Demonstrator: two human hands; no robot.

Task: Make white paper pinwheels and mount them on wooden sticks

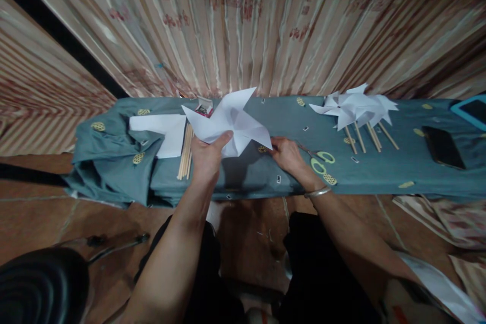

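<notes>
A white paper pinwheel (pixel 237 124) without a stick is held over the table. My left hand (pixel 208 154) grips its lower left side, with the thumb lying near the folded middle. The fingers of my right hand (pixel 286 154) are closed at the tip of the right blade. Just beside that hand lie scissors with green handles (pixel 319 161). Left of the pinwheel, several thin wooden sticks (pixel 185 154) lie in a bundle, partly hidden by my left hand. White paper pieces (pixel 172 134) rest next to them. Behind the pinwheel stands a small open box (pixel 205 106) with small metal-looking bits.
Several white pinwheels on sticks (pixel 355 106) lie together on the right of the green-blue tablecloth (pixel 258 179). A dark phone (pixel 443 147) and a blue-framed device (pixel 473 111) are farther right. A patterned curtain (pixel 243 25) hangs behind. A black round stool seat (pixel 43 283) is at lower left.
</notes>
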